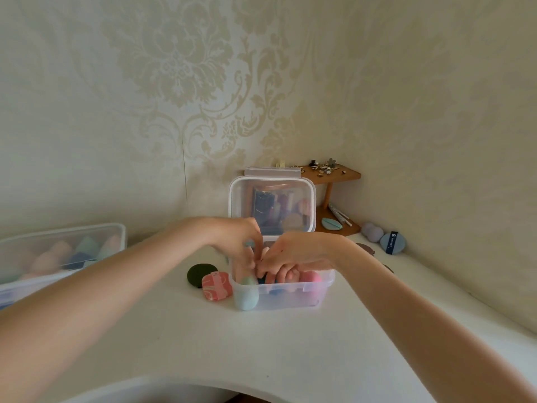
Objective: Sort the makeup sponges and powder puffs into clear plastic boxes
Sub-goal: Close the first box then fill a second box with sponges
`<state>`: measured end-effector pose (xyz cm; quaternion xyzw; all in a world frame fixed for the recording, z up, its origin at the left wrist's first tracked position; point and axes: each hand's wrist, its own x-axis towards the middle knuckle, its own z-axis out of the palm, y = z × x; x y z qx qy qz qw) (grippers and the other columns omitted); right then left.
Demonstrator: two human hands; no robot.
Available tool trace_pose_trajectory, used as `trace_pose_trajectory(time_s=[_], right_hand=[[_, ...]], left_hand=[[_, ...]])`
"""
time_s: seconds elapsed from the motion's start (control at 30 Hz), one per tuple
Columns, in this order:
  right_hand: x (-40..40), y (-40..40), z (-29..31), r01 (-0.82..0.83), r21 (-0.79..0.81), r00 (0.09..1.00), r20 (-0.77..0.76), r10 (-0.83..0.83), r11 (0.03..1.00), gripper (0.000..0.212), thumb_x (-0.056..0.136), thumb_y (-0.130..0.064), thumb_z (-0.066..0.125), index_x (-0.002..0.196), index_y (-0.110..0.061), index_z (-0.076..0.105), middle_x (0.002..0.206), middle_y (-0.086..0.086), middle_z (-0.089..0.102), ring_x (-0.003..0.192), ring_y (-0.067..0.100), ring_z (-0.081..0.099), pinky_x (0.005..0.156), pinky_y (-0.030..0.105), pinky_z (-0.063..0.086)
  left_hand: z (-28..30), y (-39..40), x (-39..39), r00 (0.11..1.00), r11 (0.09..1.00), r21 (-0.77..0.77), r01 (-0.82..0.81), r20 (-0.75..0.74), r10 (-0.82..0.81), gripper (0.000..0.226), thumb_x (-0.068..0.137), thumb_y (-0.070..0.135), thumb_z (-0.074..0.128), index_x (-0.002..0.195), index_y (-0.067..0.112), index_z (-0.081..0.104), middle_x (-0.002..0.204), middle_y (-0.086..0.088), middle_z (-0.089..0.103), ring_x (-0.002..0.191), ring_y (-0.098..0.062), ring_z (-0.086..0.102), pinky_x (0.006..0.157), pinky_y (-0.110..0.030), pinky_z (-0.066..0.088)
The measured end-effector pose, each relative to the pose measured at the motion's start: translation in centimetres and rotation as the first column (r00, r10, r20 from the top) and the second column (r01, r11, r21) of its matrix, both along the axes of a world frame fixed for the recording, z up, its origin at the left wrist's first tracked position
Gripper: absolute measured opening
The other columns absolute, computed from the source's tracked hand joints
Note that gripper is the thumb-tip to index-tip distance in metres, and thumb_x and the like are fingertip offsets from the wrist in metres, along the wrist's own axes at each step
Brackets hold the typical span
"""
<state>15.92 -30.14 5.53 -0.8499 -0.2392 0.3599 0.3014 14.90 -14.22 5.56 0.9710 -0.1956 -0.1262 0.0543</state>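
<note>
A small clear plastic box (pixel 293 295) stands open mid-table, its lid (pixel 271 205) tilted upright behind it. Inside lie a pale blue egg-shaped sponge (pixel 246 295), a pink sponge (pixel 312 279) and other sponges, partly hidden. My left hand (pixel 241 242) and my right hand (pixel 296 254) both reach into the box, fingers curled among the sponges; what each one grips is hidden. A dark green round puff (pixel 200 274) and a pink patterned puff (pixel 216 286) lie just left of the box.
A larger clear box (pixel 58 251) of sponges sits at the far left. A wooden corner shelf (pixel 331 175) with small trinkets stands behind, a blue puff (pixel 331 223) on its base. A lilac sponge (pixel 372 231) and a blue round puff (pixel 392 242) rest by the right wall.
</note>
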Motion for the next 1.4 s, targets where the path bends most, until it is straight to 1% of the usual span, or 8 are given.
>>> trace_pose_trajectory(time_s=[0.2, 0.33, 0.47, 0.63, 0.93, 1.1, 1.23, 1.4], right_hand=[[0.5, -2.3, 1.1, 0.19, 0.289, 0.981, -0.091, -0.171, 0.938, 0.022, 0.094, -0.017, 0.052, 0.078, -0.007, 0.063, 0.062, 0.002, 0.059, 0.054, 0.01, 0.048, 0.054, 0.017, 0.038], [1.1, -3.9, 2.8, -0.012, -0.198, 0.912, 0.401, 0.092, 0.98, 0.015, 0.08, -0.033, 0.069, 0.079, -0.018, 0.07, 0.083, 0.006, 0.071, 0.064, 0.016, 0.054, 0.062, 0.022, 0.046], [0.5, -4.4, 2.4, -0.098, -0.505, 0.881, 0.356, 0.31, 0.858, 0.021, 0.076, -0.029, 0.071, 0.096, -0.029, 0.067, 0.114, 0.011, 0.065, 0.095, 0.026, 0.059, 0.096, 0.041, 0.049], [0.7, -4.8, 1.0, -0.128, -0.522, 0.857, 0.37, 0.359, 0.844, 0.036, 0.085, -0.017, 0.063, 0.12, -0.024, 0.062, 0.124, 0.0, 0.059, 0.105, 0.017, 0.051, 0.096, 0.027, 0.041], [0.7, -4.5, -0.8, 0.094, -0.466, 0.684, 0.672, 0.283, 0.88, 0.021, 0.084, -0.021, 0.054, 0.065, -0.011, 0.053, 0.077, 0.009, 0.059, 0.076, 0.023, 0.053, 0.065, 0.029, 0.042], [-0.1, -4.2, -1.6, 0.112, -0.436, 0.636, 0.722, 0.273, 0.893, 0.026, 0.09, -0.032, 0.048, 0.079, -0.012, 0.061, 0.079, 0.005, 0.056, 0.073, 0.02, 0.052, 0.065, 0.029, 0.041], [0.9, -6.4, 0.7, 0.104, -0.18, 0.813, 0.582, 0.021, 0.978, 0.034, 0.089, -0.029, 0.058, 0.056, -0.024, 0.05, 0.071, -0.001, 0.058, 0.064, 0.011, 0.052, 0.059, 0.013, 0.04], [7.8, -11.2, -0.3, 0.58, -0.041, 0.57, 0.734, -0.369, 0.813, 0.028, 0.096, -0.012, 0.04, 0.107, -0.001, 0.063, 0.105, 0.016, 0.063, 0.099, 0.03, 0.058, 0.076, 0.03, 0.041]], left_hand=[[0.5, -1.4, -0.1, 0.993, 0.995, -0.094, 0.039, 0.113, -0.028, 0.026, 0.081, 0.035, 0.067, 0.1, 0.017, 0.063, 0.113, -0.001, 0.05, 0.105, -0.017, 0.052, 0.093, -0.034, 0.046], [0.1, -2.5, 0.1, 0.995, 0.993, -0.105, 0.056, 0.09, -0.046, 0.034, 0.081, 0.039, 0.067, 0.105, 0.016, 0.061, 0.113, -0.002, 0.051, 0.105, -0.018, 0.052, 0.094, -0.034, 0.045], [-0.7, -4.2, 0.5, 0.986, 0.989, -0.067, 0.131, 0.116, -0.123, 0.04, 0.076, 0.044, 0.07, 0.105, 0.019, 0.059, 0.112, -0.003, 0.048, 0.105, -0.02, 0.049, 0.093, -0.036, 0.046], [-2.0, -5.7, 0.8, 0.962, 0.964, -0.099, 0.246, 0.143, -0.231, 0.026, 0.075, 0.037, 0.071, 0.088, 0.018, 0.061, 0.092, -0.001, 0.061, 0.087, -0.018, 0.056, 0.075, -0.028, 0.044], [-3.3, -5.8, 1.6, 0.983, 0.98, -0.09, 0.177, 0.06, -0.172, 0.024, 0.079, 0.023, 0.064, 0.095, 0.008, 0.055, 0.086, 0.005, 0.053, 0.083, -0.018, 0.053, 0.072, -0.027, 0.042], [-2.9, -6.9, 2.0, 0.991, 0.994, -0.003, 0.108, 0.079, -0.107, 0.031, 0.081, 0.042, 0.063, 0.09, 0.013, 0.06, 0.09, -0.005, 0.065, 0.08, -0.021, 0.058, 0.066, -0.027, 0.042], [-1.9, -7.6, 2.5, 0.982, 0.984, 0.093, 0.151, 0.098, -0.16, 0.026, 0.08, 0.042, 0.065, 0.081, 0.018, 0.056, 0.08, 0.001, 0.058, 0.074, -0.018, 0.053, 0.06, -0.022, 0.037], [-2.1, -7.6, 3.1, 0.98, 0.982, 0.084, 0.171, 0.088, -0.178, 0.023, 0.076, 0.044, 0.068, 0.077, 0.028, 0.053, 0.074, 0.007, 0.057, 0.073, -0.016, 0.055, 0.06, -0.022, 0.037]])
